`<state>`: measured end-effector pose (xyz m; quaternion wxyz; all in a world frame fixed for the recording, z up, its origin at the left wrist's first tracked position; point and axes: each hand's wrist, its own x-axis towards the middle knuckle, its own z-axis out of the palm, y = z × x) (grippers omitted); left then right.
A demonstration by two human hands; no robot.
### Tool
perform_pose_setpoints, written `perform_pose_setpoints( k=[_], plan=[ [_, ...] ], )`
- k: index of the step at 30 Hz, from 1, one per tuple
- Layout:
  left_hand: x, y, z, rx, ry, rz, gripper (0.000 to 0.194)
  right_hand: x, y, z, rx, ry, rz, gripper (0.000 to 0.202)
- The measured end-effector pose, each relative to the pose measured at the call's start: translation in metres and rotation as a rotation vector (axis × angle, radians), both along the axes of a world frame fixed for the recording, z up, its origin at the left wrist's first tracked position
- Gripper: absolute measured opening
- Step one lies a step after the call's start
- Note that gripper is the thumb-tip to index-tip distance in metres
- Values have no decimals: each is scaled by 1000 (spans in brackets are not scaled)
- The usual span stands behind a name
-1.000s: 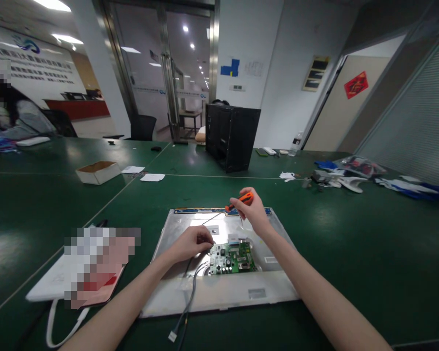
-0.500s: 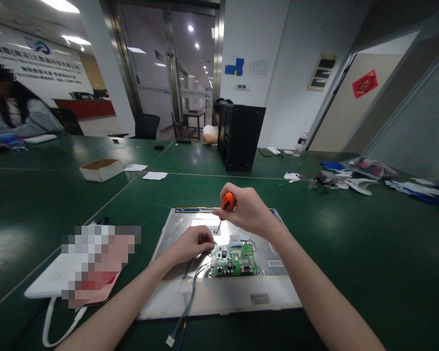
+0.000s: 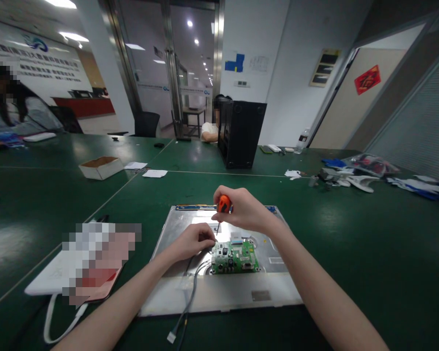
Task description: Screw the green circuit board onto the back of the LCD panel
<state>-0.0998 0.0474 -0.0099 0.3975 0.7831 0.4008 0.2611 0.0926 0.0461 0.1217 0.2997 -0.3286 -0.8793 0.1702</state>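
Observation:
A green circuit board (image 3: 234,257) lies on the back of a silvery flat panel (image 3: 274,248). My right hand (image 3: 241,207) is wrapped round the orange handle of a screwdriver (image 3: 224,204), whose thin shaft points down near the board's upper left corner. At that same corner, my left hand (image 3: 194,240) has thumb and fingertips pinched together; whatever is between them is too small to make out. Dark cables (image 3: 193,297) run from the board's left side over the panel's front edge and end in a white connector (image 3: 171,336).
A black computer case (image 3: 243,134) stands at the back, partly hiding a person (image 3: 209,131). Another person (image 3: 25,114) sits far left. An open box (image 3: 101,167), white device (image 3: 47,273), pink phone (image 3: 102,285) and white cable (image 3: 50,324) lie left; bags and parts (image 3: 373,165) lie right.
My right hand and the screwdriver have shifted slightly left, bringing the tip lower, closer to the board's upper left corner. My left hand stays almost in place.

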Motion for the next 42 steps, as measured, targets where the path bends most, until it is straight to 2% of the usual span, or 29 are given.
perform_pose_setpoints(
  k=[11,25,38,42],
  plan=[
    [0,-1,11,-61,-21,-41,8,0,3,-7,-41,-75,29,30],
    [-3,3,1,-59,7,-25,11,-3,4,-10,-56,-120,61,27],
    [-3,4,-3,-29,-2,-31,11,-7,3,-13,-20,-172,-2,34],
    [-4,5,-4,-24,1,-34,10,-8,2,-13,-10,-201,-12,28]
  ],
)
